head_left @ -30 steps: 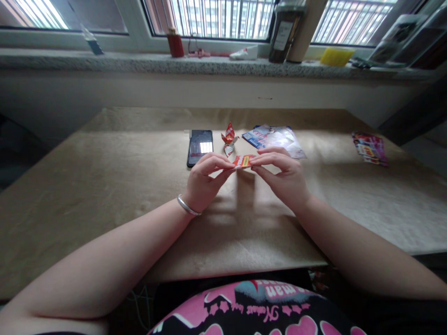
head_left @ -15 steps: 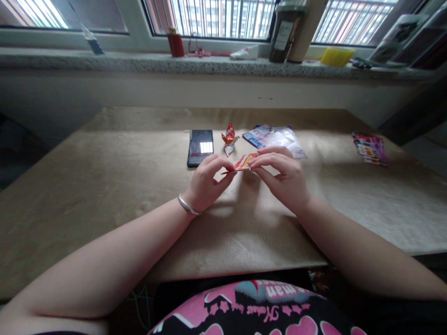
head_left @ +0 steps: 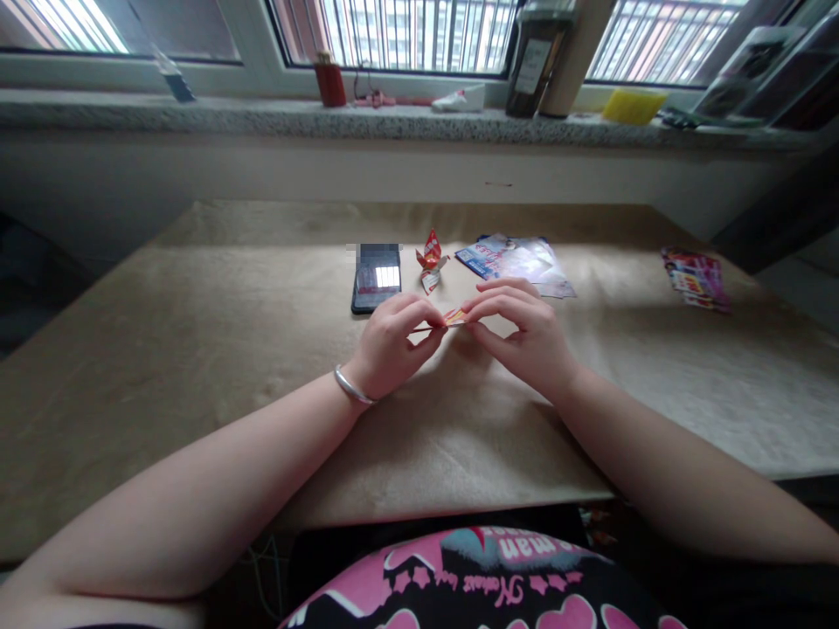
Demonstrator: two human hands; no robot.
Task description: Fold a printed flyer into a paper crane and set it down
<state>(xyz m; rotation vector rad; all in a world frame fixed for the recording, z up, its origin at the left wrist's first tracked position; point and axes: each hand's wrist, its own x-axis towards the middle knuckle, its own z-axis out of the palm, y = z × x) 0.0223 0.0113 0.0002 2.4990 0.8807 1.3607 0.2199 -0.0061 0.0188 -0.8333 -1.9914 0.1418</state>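
Between my two hands is a small piece of red and yellow printed paper (head_left: 455,317), held a little above the table. My left hand (head_left: 395,342), with a silver bangle at its wrist, pinches the left end between thumb and fingers. At the right end, the thumb and fingertips of my right hand (head_left: 526,332) grip the same paper. Fingers hide much of it. Just beyond, a folded red and white paper shape (head_left: 431,260) stands on the table. A dark phone (head_left: 377,279) lies behind my left hand.
Blue-white printed sheets (head_left: 515,260) lie behind my right hand. Farther right is a fanned pile of pink and red cards (head_left: 696,279). The wooden table (head_left: 197,349) ends at a wall below a stone windowsill (head_left: 262,120), which carries a red container (head_left: 329,83), a dark jar (head_left: 534,65) and a yellow block (head_left: 633,106).
The red paper has tilted flatter, and less of its face shows between my fingers. My right hand has shifted slightly left, closer to my left hand.
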